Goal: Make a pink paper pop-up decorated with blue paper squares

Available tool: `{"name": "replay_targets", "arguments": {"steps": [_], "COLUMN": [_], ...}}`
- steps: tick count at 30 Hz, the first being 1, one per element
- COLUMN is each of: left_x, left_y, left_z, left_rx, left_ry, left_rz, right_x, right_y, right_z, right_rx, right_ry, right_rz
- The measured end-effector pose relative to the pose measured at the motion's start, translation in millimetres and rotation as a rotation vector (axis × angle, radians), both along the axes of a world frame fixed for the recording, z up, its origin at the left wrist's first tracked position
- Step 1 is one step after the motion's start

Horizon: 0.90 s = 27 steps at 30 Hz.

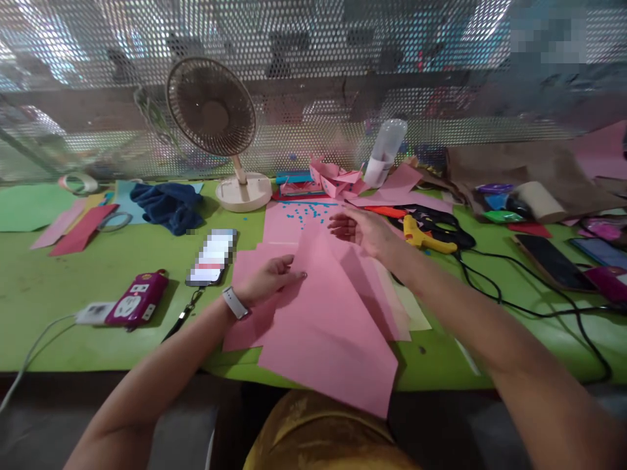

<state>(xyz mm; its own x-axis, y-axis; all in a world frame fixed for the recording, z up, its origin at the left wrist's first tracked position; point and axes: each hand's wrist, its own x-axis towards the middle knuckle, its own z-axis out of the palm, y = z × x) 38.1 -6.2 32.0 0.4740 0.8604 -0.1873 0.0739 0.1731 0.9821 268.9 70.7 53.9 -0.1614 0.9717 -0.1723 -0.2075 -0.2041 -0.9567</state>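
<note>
A large sheet of pink paper (328,326) is raised off the table in front of me, its lower corner hanging past the table edge towards my lap. My left hand (272,281), with a watch on the wrist, grips this sheet at its left edge, thumb on top. Beyond the sheet's upper right side is my right hand (360,232), its fingers loosely curved and apart, with nothing visible in them. More pink sheets (245,271) lie underneath. Small blue paper bits (308,212) are scattered on pink paper just beyond both hands.
A fan (242,192), folded pink paper pieces (337,179) and a plastic bottle (385,156) stand at the back. Right are a yellow glue gun (426,238), black cables (494,281) and a dark phone (553,261). Left lie a lit phone (213,258), purple device (140,300) and blue cloth (169,205).
</note>
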Motion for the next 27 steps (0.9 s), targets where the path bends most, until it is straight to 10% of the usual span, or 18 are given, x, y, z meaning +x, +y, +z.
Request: {"name": "replay_targets", "arguments": {"steps": [9, 27], "left_x": [-20, -35], "left_y": [24, 4], "left_z": [-5.4, -1.6], "left_rx": [-0.024, -0.049], "left_ry": [-0.134, 0.034], "left_rz": [0.283, 0.279], "right_x": [26, 35], "right_y": [-58, -64], "right_z": [-25.4, -30.5], "right_rx": [0.025, 0.088], "right_ry": [-0.44, -0.346], "right_rz": [0.361, 0.182]}}
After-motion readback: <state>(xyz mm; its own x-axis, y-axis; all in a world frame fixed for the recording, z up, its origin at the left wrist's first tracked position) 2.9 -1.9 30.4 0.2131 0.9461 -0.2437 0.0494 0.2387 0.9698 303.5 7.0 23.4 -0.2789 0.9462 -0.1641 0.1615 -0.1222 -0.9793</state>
